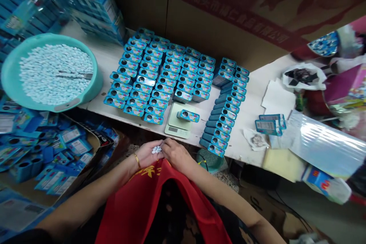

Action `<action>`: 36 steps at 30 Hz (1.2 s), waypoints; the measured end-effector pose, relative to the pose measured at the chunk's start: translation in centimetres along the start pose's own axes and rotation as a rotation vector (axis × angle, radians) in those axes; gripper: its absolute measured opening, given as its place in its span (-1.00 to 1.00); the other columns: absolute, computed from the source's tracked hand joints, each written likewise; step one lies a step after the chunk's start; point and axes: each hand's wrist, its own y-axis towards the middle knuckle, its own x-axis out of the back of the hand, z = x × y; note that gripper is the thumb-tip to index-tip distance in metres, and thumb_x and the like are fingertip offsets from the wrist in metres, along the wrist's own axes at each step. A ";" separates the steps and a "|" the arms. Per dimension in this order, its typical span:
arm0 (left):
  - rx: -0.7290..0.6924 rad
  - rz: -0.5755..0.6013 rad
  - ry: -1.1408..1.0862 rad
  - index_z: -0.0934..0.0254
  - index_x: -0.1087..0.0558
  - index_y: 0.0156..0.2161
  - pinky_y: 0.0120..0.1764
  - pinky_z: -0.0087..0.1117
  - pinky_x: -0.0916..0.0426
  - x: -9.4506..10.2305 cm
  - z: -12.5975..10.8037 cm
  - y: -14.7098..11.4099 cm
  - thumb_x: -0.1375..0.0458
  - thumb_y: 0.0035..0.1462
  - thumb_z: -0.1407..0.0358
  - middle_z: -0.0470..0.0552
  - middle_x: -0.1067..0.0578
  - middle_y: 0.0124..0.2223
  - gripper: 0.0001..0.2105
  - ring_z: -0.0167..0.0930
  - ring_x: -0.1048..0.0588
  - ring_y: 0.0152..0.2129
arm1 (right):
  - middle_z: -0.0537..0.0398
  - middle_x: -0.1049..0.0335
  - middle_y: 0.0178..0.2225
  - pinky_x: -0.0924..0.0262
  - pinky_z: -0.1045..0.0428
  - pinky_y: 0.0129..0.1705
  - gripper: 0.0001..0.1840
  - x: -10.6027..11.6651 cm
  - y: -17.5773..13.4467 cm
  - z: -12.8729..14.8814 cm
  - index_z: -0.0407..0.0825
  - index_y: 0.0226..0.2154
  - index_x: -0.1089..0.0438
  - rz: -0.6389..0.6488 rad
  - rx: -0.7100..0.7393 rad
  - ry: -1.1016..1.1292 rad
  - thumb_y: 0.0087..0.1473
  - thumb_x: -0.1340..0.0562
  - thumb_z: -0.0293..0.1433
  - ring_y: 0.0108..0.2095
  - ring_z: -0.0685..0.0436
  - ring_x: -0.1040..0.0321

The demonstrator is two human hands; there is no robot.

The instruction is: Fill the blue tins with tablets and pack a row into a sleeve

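My left hand is cupped palm up in front of the table edge, holding several small white candies. My right hand meets its fingertips, with its own fingers bent and pressed together; whatever is in them is hidden. Just beyond my hands, a pale kitchen scale carries one blue box with a round hole in its top. Behind it and to its left, similar blue boxes stand upright in rows. To the far left, a turquoise basin holds many white candies, with metal tongs lying on them.
Another line of blue boxes stands right of the scale. A carton of loose blue boxes sits below the basin. A large cardboard box rises behind. Right lie flattened boxes, paper scraps and a plastic bag.
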 end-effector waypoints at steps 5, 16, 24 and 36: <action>-0.085 0.032 0.100 0.49 -0.43 -0.30 -0.24 -0.38 -0.36 0.2 0.1 0.2 -0.06 0.01 0.48 0.13 -0.48 -0.34 -0.85 -0.41 -0.46 -0.38 | 0.02 -0.24 -0.25 -0.19 0.07 -0.20 -0.79 -0.4 0.1 -0.5 -0.04 -0.22 -0.28 -0.030 -0.056 0.087 0.09 -0.01 -0.46 -0.24 -0.02 -0.23; -0.223 0.083 0.097 0.50 -0.43 -0.25 -0.16 -0.34 -0.34 -4.4 -2.3 2.2 -0.08 0.00 0.46 0.24 -0.48 -0.24 -0.82 -0.32 -0.46 -0.26 | 0.09 -0.32 -0.38 -0.20 0.13 -0.37 -0.85 4.6 1.3 -6.2 -0.05 -0.36 -0.36 -0.585 -0.137 0.410 -0.02 -0.11 -0.48 -0.44 0.05 -0.24; -0.223 -0.065 0.013 0.51 -0.41 -0.26 -0.19 -0.38 -0.37 -4.1 -2.3 1.4 -0.04 0.02 0.49 0.27 -0.49 -0.24 -0.83 -0.30 -0.46 -0.26 | 0.07 -0.37 -0.35 -0.19 0.09 -0.32 -0.80 5.8 2.3 -9.8 -0.02 -0.30 -0.40 -0.593 -0.205 0.356 0.01 -0.10 -0.42 -0.38 0.01 -0.28; -0.138 -0.069 0.143 0.47 -0.43 -0.24 -0.33 -0.44 -0.38 -0.9 0.4 0.1 -0.09 -0.01 0.45 0.21 -0.50 -0.30 -0.80 -0.38 -0.48 -0.40 | 0.07 -0.37 -0.30 -0.22 0.05 -0.22 -0.74 3.8 -2.6 -4.0 0.06 -0.18 -0.35 -0.515 -0.177 0.469 0.07 -0.06 -0.41 -0.27 -0.02 -0.31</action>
